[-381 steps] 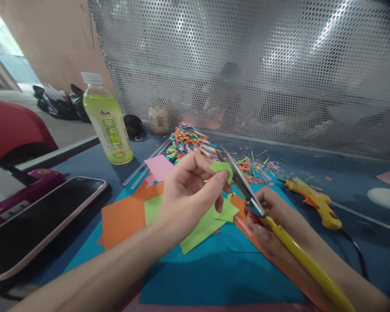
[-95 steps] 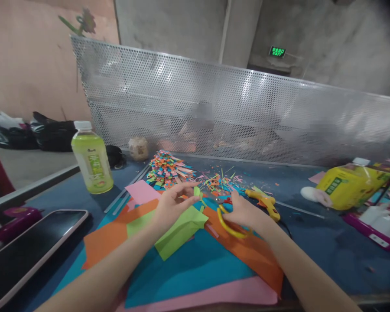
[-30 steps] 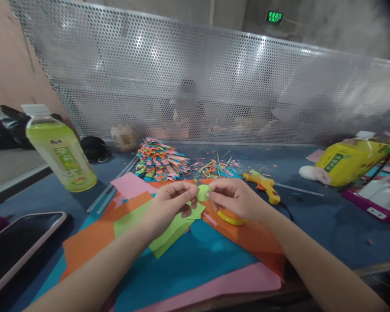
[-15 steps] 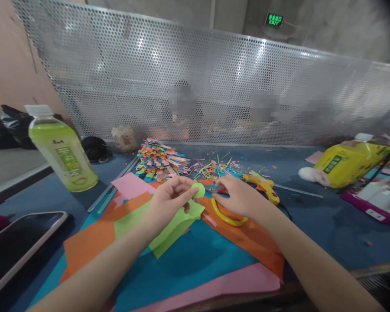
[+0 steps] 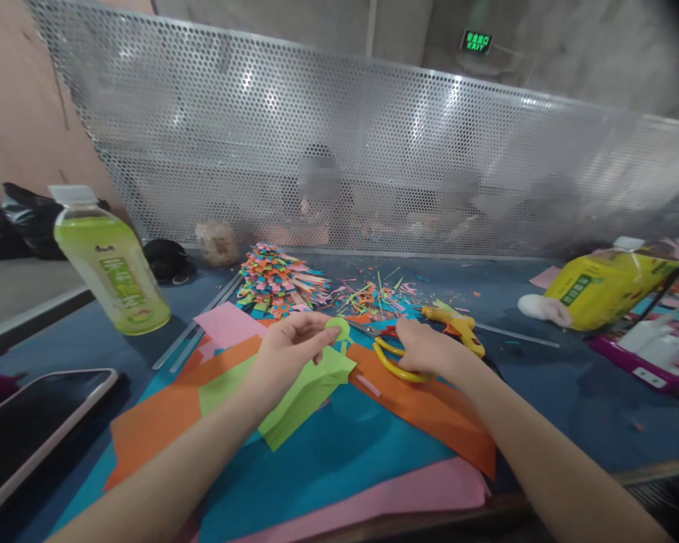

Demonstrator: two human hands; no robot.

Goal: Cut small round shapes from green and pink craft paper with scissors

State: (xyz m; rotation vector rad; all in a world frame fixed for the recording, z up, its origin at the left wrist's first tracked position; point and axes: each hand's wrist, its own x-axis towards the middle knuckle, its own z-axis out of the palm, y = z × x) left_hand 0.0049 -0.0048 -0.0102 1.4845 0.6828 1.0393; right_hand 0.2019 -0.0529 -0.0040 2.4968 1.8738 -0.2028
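My left hand (image 5: 294, 343) pinches a small round piece of light green paper (image 5: 338, 329) between thumb and fingers. To its right, my right hand (image 5: 422, 347) grips yellow-handled scissors (image 5: 396, 363), whose blades point left at the green circle's edge. Below the circle hangs a small green strip. Under my hands lie a folded light green sheet (image 5: 299, 400), orange paper (image 5: 435, 422), blue paper (image 5: 317, 467) and pink paper (image 5: 396, 494). Behind them stands a cone-shaped tree (image 5: 277, 279) covered in colourful paper bits.
Paper scraps (image 5: 373, 294) are scattered beside the tree. A yellow glue gun (image 5: 458, 328) lies right of the scissors. At left are a green drink bottle (image 5: 113, 264) and a phone (image 5: 39, 430). A yellow bottle (image 5: 605, 286) and purple tray (image 5: 634, 366) sit at right, before a perforated metal screen (image 5: 215, 121).
My right hand has shifted slightly right, and the scissors' blades and handles show more openly. The green circle has moved a little left and tilted, with a strip now below it.
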